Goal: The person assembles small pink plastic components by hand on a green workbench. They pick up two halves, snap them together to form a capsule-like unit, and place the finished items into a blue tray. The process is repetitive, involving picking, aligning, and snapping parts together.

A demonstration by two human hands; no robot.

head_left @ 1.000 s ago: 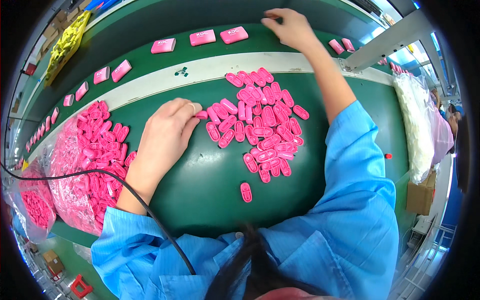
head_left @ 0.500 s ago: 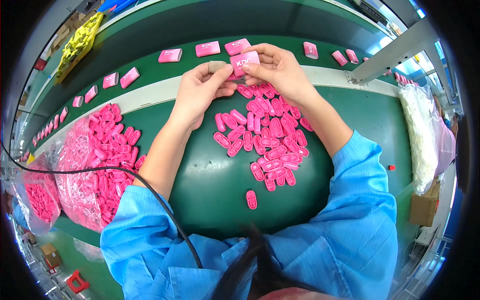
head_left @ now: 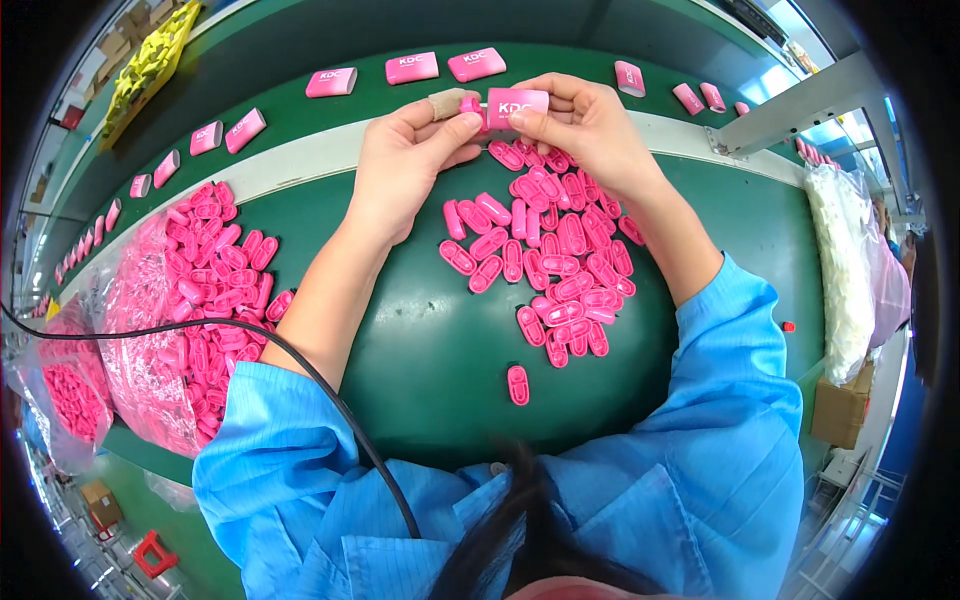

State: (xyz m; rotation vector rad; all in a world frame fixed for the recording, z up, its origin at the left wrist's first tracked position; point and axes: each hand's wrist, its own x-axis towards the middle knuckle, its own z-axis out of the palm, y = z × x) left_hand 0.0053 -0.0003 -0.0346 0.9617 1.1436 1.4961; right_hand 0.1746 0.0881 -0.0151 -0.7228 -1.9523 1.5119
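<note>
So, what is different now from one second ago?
The right hand, which was reaching over the green strip, has drawn back and now holds a pink printed case. The left hand has moved forward and right to meet it, keeping its small pink piece. The loose pink pile and lone piece stayed.

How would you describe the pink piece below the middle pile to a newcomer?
On the green table, find the middle pile of pink pieces. Look below it, toward the blue shirt. The oval pink piece there lies alone, touching none of its crowded neighbours.
</note>
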